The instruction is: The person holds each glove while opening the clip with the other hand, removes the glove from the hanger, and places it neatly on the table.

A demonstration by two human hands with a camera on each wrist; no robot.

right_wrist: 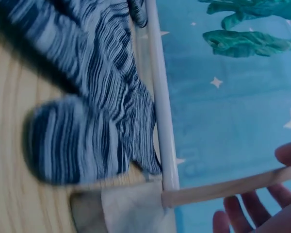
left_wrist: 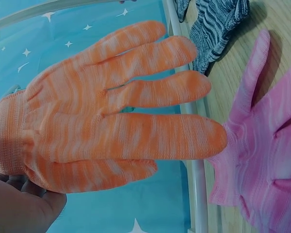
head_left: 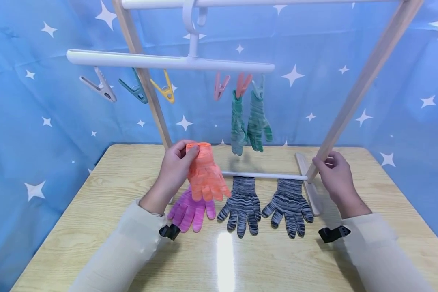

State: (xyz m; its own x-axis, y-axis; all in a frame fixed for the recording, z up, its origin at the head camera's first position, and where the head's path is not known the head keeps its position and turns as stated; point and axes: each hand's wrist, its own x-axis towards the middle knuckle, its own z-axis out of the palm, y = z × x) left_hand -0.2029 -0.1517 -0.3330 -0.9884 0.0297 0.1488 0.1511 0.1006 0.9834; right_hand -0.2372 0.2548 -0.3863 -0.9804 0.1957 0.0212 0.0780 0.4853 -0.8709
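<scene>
My left hand (head_left: pixel 176 162) pinches an orange knitted glove (head_left: pixel 205 172) by its cuff, thumb in front, and the glove's fingers hang down. In the left wrist view the orange glove (left_wrist: pixel 111 107) spreads across the picture. A pink glove (head_left: pixel 192 209) lies on the table below it, partly covered. My right hand (head_left: pixel 336 174) grips the lower part of the rack's right wooden post (head_left: pixel 357 93), with thumb and fingers on either side of the post (right_wrist: pixel 223 189) in the right wrist view. Two grey-black striped gloves (head_left: pixel 243 205) lie between the hands.
A white hanger (head_left: pixel 149 61) hangs from the rack's top bar (head_left: pixel 277 3). Clothespins hang along it, empty ones including a yellow clothespin (head_left: pixel 165 90). Two green gloves (head_left: pixel 257 121) hang from clothespins at its right. A white lower bar (head_left: pixel 266 175) crosses just above the table (head_left: pixel 277 263).
</scene>
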